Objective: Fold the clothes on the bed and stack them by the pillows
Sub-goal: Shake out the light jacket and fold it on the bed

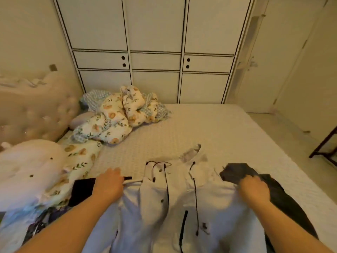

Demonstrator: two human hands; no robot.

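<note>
A white jacket [175, 201] with black drawcords and dark buttons lies spread face up on the bed [209, 128] right in front of me. My left hand [109, 185] pinches its left shoulder edge beside a black garment [82, 190]. My right hand [255, 189] grips the jacket's right shoulder, where a dark grey garment [237, 172] lies partly under the hand and trails down the right side. Floral pillows [102, 128] are piled at the far left by the headboard.
A crumpled floral and checked blanket [138, 105] sits behind the pillows. A pale plush toy [27, 170] and loose clothes [36, 223] crowd the near left. White wardrobe doors [155, 52] stand behind the bed. A dark wooden frame [326, 145] stands on the floor at right.
</note>
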